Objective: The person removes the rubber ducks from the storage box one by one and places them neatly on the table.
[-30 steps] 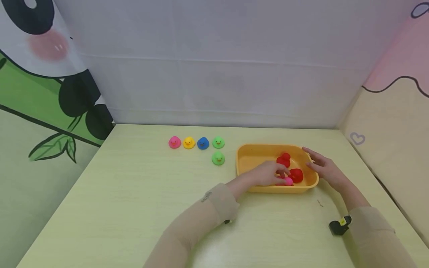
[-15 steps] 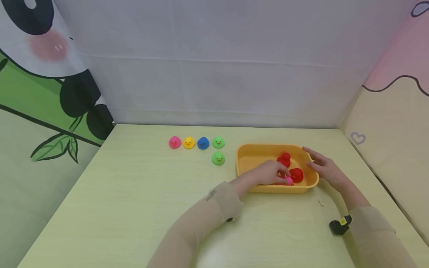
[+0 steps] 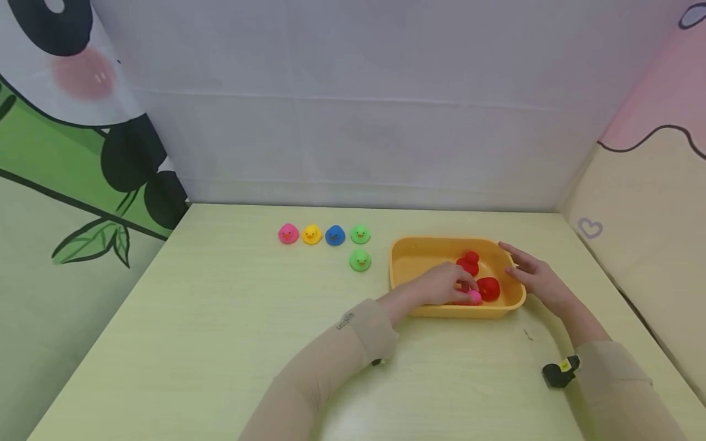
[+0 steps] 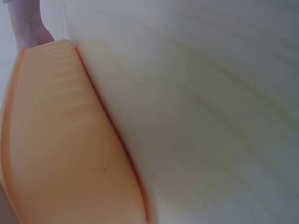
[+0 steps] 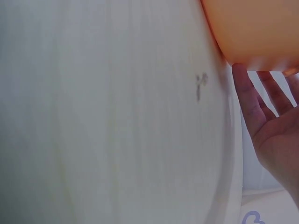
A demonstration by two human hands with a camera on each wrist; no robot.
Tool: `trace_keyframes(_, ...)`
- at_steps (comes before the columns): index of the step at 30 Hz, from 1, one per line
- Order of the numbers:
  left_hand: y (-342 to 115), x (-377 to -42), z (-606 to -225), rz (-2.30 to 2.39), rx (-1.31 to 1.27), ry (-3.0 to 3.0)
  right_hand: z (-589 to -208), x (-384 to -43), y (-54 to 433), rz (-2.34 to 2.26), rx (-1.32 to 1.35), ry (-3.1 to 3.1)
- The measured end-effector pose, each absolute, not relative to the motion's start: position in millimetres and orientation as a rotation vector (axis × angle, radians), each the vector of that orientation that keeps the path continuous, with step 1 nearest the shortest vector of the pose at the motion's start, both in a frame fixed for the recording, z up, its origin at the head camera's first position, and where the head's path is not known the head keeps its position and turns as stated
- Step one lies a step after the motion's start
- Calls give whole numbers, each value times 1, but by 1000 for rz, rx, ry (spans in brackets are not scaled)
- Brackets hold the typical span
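Orange-yellow tray (image 3: 413, 254), right of centre in the head view, has a pink toy (image 3: 475, 297) and red toys (image 3: 489, 289) inside; left hand (image 3: 441, 285) pinches the pink toy, fingers curled and partly hidden, while right hand (image 3: 535, 278) touches the tray's right end, fingers loosely spread. Versus a second ago, left sleeve (image 3: 331, 361) sits a touch further right, tray unmoved, colored ducks (image 3: 334, 236) same spots near centre. Pale wood-grain table (image 3: 193, 343) fills the lower frame, white backdrop (image 3: 358, 141) above, cartoon panel (image 3: 55, 165) at left.
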State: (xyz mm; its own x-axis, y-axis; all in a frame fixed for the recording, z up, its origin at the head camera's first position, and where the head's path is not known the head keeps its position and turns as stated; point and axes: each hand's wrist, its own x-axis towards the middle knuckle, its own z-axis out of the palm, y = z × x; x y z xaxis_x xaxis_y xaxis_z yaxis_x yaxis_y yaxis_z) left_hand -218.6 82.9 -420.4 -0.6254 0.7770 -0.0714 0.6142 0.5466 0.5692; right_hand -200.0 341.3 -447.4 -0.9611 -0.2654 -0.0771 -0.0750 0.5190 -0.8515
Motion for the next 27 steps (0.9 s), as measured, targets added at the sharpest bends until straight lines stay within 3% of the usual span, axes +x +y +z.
trace_keyframes(27,50,-213,-383,841,1138,2453,-446,-201,342,-1423,-297,2554)
